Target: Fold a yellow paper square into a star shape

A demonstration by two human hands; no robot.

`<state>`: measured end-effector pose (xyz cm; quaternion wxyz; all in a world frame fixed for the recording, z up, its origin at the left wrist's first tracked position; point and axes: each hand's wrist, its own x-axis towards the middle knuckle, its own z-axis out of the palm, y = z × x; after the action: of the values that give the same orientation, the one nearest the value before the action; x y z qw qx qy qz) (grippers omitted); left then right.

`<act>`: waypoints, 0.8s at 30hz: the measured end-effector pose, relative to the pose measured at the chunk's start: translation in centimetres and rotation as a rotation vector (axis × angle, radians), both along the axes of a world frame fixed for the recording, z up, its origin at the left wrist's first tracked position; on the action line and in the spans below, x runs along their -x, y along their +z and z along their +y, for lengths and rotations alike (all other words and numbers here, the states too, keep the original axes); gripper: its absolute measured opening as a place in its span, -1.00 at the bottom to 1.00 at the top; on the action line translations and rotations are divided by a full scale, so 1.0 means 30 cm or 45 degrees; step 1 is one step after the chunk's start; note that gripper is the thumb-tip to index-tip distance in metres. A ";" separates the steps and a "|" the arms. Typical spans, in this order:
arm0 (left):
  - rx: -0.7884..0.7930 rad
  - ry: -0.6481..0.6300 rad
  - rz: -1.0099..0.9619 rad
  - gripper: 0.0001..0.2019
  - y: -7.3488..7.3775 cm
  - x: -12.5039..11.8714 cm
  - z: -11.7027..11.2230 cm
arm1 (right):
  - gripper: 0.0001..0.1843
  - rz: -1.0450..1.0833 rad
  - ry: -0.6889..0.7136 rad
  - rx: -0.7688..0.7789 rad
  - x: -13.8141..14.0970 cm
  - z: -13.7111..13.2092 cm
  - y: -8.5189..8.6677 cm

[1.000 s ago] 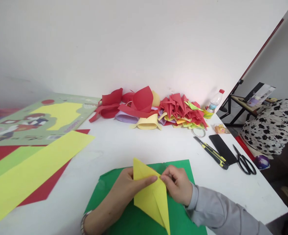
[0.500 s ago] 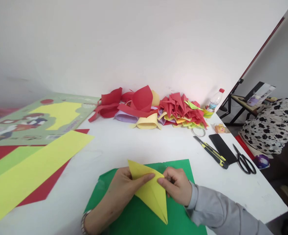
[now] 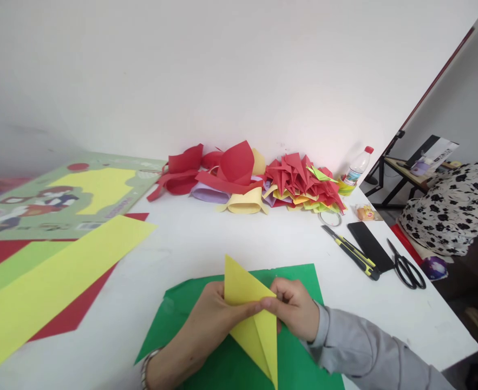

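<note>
Both of my hands hold a folded yellow paper (image 3: 251, 314), a long kite-like shape with one point up and one point toward me. My left hand (image 3: 214, 319) grips its left side, thumb and fingers closed on the fold. On the right edge my right hand (image 3: 295, 309) pinches the paper. The paper hangs just above a green sheet (image 3: 303, 276) that lies flat on the white table (image 3: 206, 238).
Yellow, lime and red sheets (image 3: 56, 276) lie at the left, with a printed green board (image 3: 68, 195) behind. Folded red and yellow paper pieces (image 3: 263, 181) pile by the wall. A utility knife (image 3: 350, 252), phone (image 3: 371, 246), scissors (image 3: 405, 268), tape roll (image 3: 329, 218) and bottle (image 3: 356, 168) sit right.
The yellow paper has turned from lying slanted to standing more upright, its top point raised. Both hands have shifted slightly with it and kept their hold.
</note>
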<state>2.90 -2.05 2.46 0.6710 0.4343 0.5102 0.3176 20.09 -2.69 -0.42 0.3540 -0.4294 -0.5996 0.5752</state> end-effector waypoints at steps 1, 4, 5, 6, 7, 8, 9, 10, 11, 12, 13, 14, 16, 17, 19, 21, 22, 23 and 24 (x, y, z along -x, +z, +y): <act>0.003 0.005 -0.012 -0.63 0.002 -0.001 0.000 | -0.37 0.018 -0.012 0.004 0.000 -0.001 -0.003; -0.002 0.028 -0.063 -0.62 0.003 0.002 0.003 | -0.39 0.076 -0.085 -0.011 -0.003 0.000 -0.007; -0.005 0.038 -0.089 -0.62 0.002 0.003 0.005 | -0.39 0.099 -0.114 -0.012 -0.004 0.002 -0.007; -0.006 0.048 -0.116 -0.61 0.001 0.005 0.006 | -0.39 0.123 -0.140 -0.005 -0.005 0.003 -0.006; -0.008 0.064 -0.136 -0.61 0.001 0.007 0.008 | -0.40 0.146 -0.163 0.005 -0.006 0.005 -0.005; -0.006 0.083 -0.149 -0.61 0.001 0.009 0.009 | -0.40 0.166 -0.183 0.012 -0.006 0.007 -0.004; -0.001 0.100 -0.157 -0.62 0.003 0.011 0.010 | -0.40 0.182 -0.196 0.020 -0.007 0.008 -0.003; 0.007 0.107 -0.160 -0.62 0.004 0.012 0.010 | -0.40 0.195 -0.200 0.029 -0.006 0.010 -0.004; 0.016 0.101 -0.162 -0.62 0.007 0.013 0.010 | -0.40 0.208 -0.189 0.045 -0.006 0.011 -0.005; 0.019 0.084 -0.159 -0.61 0.009 0.013 0.009 | -0.41 0.218 -0.170 0.068 -0.005 0.012 -0.007; 0.010 0.068 -0.147 -0.61 0.011 0.013 0.008 | -0.41 0.224 -0.150 0.094 -0.003 0.013 -0.010; -0.008 0.054 -0.127 -0.61 0.011 0.012 0.007 | -0.41 0.225 -0.133 0.116 -0.002 0.014 -0.013; -0.050 0.038 -0.079 -0.60 0.010 0.010 0.007 | -0.41 0.220 -0.128 0.136 0.001 0.017 -0.020; -0.063 0.035 -0.060 -0.60 0.009 0.010 0.007 | -0.41 0.223 -0.137 0.138 0.002 0.018 -0.022; -0.070 0.055 -0.047 -0.60 0.004 0.009 0.009 | -0.42 0.259 -0.167 0.149 0.002 0.021 -0.023; -0.071 0.092 -0.060 -0.61 0.000 0.011 0.013 | -0.42 0.321 -0.201 0.186 0.001 0.023 -0.021; -0.074 0.112 -0.069 -0.61 -0.002 0.012 0.016 | -0.41 0.347 -0.217 0.205 0.000 0.024 -0.019; -0.072 0.124 -0.082 -0.61 -0.003 0.012 0.018 | -0.41 0.366 -0.231 0.221 -0.001 0.026 -0.017; -0.064 0.128 -0.098 -0.61 -0.004 0.013 0.020 | -0.41 0.379 -0.244 0.235 -0.002 0.027 -0.015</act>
<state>2.51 -1.43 2.34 0.6620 0.4123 0.4971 0.3803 20.14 -1.87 -0.87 0.4508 -0.4253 -0.4417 0.6487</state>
